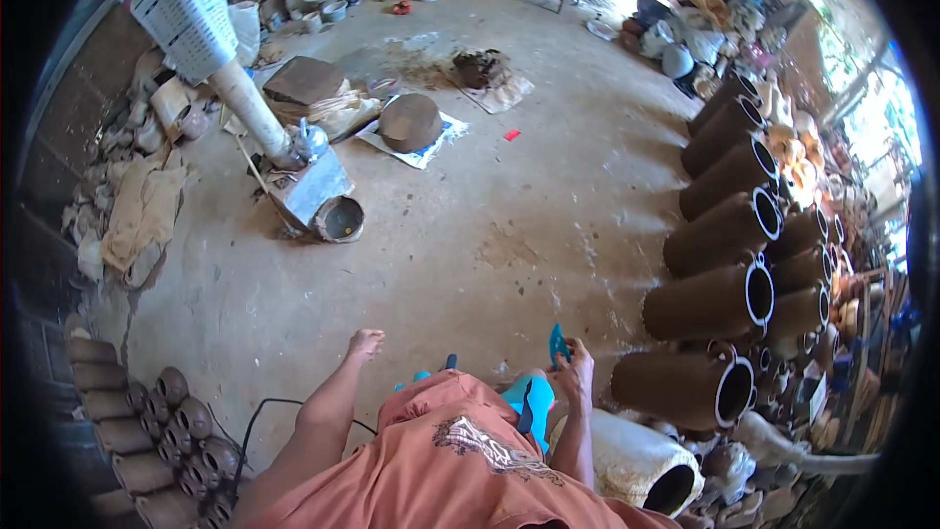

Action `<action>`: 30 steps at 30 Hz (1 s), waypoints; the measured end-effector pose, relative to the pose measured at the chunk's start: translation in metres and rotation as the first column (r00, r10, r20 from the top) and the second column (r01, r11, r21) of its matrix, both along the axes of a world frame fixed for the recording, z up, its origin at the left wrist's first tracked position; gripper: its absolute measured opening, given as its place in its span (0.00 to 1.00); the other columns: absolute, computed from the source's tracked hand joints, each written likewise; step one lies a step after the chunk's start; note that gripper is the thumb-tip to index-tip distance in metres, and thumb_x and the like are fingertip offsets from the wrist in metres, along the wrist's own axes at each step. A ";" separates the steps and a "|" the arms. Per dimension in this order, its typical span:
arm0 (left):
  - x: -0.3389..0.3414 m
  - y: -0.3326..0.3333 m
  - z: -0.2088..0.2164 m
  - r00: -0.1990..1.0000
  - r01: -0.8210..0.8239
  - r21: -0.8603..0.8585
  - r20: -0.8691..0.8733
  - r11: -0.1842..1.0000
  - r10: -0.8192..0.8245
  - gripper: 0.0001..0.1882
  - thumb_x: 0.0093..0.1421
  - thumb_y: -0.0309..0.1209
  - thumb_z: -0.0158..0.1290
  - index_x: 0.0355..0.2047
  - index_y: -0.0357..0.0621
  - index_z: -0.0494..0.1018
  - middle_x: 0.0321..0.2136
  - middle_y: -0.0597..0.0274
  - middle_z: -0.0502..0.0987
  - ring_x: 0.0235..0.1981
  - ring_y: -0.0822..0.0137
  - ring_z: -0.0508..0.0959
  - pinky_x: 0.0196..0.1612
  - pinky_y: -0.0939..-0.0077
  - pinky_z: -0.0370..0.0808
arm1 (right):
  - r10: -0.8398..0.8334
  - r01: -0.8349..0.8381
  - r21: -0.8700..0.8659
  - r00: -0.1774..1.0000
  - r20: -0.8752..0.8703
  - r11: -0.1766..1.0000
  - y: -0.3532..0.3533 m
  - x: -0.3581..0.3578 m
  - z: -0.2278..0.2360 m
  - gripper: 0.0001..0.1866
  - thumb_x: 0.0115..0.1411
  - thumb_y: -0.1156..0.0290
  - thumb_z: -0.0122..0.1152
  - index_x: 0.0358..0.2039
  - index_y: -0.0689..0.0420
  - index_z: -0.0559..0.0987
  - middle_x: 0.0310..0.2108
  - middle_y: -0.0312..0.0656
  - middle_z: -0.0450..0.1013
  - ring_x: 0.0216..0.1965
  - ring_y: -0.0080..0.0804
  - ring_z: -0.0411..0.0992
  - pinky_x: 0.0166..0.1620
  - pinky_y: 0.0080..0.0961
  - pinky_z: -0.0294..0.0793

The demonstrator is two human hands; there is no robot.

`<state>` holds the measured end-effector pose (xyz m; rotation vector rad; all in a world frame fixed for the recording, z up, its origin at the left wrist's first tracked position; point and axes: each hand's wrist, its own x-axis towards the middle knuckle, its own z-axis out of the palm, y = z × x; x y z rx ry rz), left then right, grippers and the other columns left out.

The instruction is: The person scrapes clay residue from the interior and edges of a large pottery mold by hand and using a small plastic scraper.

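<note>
My right hand (576, 370) is closed on a flat blue plastic scraper (559, 346) that points up and away, beside the row of tall brown clay pots (700, 302). My left hand (367, 344) hangs out over the floor at the left, fingers curled in, and no object shows in it. Between the two hands is my orange shirt (441, 441), with bright blue cloth (529, 402) showing at its lower edge.
A wrapped pale cylinder (632, 460) lies close by my right forearm. Small round pots (181, 411) are stacked at the near left. Farther off are a round clay slab (409, 124), a clay block (304, 81), a dark clay lump (480, 69) and a bowl (340, 219) beside a post (250, 108).
</note>
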<state>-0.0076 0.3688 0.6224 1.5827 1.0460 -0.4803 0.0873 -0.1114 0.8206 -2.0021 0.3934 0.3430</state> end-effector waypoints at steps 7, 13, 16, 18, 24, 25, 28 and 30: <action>-0.073 0.067 0.006 0.889 -0.433 -0.167 0.080 0.886 0.450 0.06 0.66 0.36 0.52 0.35 0.51 0.75 0.23 0.69 0.76 0.19 0.71 0.75 0.19 0.71 0.69 | 0.428 -0.429 -0.034 0.903 -0.036 0.903 0.127 0.148 -0.009 0.15 0.60 0.80 0.62 0.48 0.62 0.80 0.35 0.46 0.82 0.26 0.31 0.83 0.26 0.25 0.80; -0.079 0.025 0.030 0.730 -0.683 -0.118 -0.143 0.721 0.668 0.07 0.67 0.37 0.50 0.34 0.53 0.74 0.25 0.67 0.76 0.23 0.68 0.76 0.22 0.71 0.71 | 0.562 -0.569 -0.008 0.813 -0.151 0.822 0.211 0.282 -0.046 0.18 0.59 0.79 0.61 0.51 0.61 0.80 0.31 0.48 0.82 0.27 0.29 0.83 0.30 0.27 0.83; -0.052 0.004 0.053 0.673 -0.718 0.024 -0.231 0.695 0.703 0.10 0.67 0.42 0.53 0.41 0.51 0.75 0.28 0.66 0.77 0.25 0.66 0.78 0.25 0.71 0.74 | 0.629 -0.641 0.016 0.747 -0.213 0.767 0.254 0.359 -0.054 0.19 0.59 0.80 0.60 0.52 0.60 0.80 0.28 0.47 0.82 0.27 0.29 0.83 0.32 0.28 0.83; -0.029 0.001 0.070 0.637 -0.756 0.010 -0.219 0.654 0.740 0.14 0.68 0.45 0.54 0.45 0.50 0.74 0.31 0.65 0.78 0.26 0.66 0.79 0.26 0.72 0.74 | 0.667 -0.676 0.011 0.724 -0.176 0.737 0.278 0.406 -0.067 0.20 0.56 0.78 0.60 0.51 0.59 0.81 0.23 0.46 0.81 0.25 0.30 0.82 0.33 0.28 0.83; 0.087 0.057 0.110 0.608 -0.792 -0.073 0.000 0.606 0.794 0.23 0.68 0.48 0.54 0.57 0.50 0.71 0.41 0.60 0.80 0.36 0.63 0.82 0.34 0.69 0.77 | 0.803 -0.807 -0.104 0.589 -0.085 0.581 0.379 0.555 -0.051 0.16 0.59 0.79 0.63 0.48 0.62 0.79 0.26 0.46 0.82 0.26 0.30 0.82 0.30 0.29 0.81; 0.111 0.064 0.119 0.587 -0.800 -0.073 0.117 0.596 0.801 0.24 0.68 0.48 0.54 0.59 0.51 0.70 0.44 0.59 0.80 0.39 0.62 0.82 0.37 0.69 0.77 | 0.809 -0.813 -0.108 0.581 -0.094 0.572 0.396 0.577 -0.047 0.16 0.59 0.79 0.63 0.48 0.62 0.79 0.26 0.46 0.82 0.26 0.30 0.82 0.30 0.29 0.81; 0.163 0.081 0.137 0.545 -0.819 -0.106 0.169 0.565 0.821 0.25 0.68 0.50 0.54 0.58 0.51 0.71 0.47 0.59 0.80 0.42 0.62 0.81 0.39 0.68 0.77 | 0.843 -0.832 -0.173 0.537 -0.018 0.526 0.448 0.626 -0.040 0.14 0.60 0.79 0.63 0.47 0.63 0.79 0.26 0.47 0.82 0.26 0.30 0.82 0.30 0.29 0.81; 0.180 0.080 0.128 0.514 -0.843 -0.118 0.111 0.524 0.851 0.21 0.68 0.48 0.53 0.55 0.51 0.71 0.47 0.59 0.79 0.42 0.62 0.81 0.39 0.67 0.77 | 0.800 -0.790 -0.133 0.599 0.036 0.598 0.477 0.650 -0.038 0.14 0.60 0.78 0.62 0.48 0.63 0.78 0.26 0.47 0.82 0.26 0.30 0.82 0.30 0.29 0.81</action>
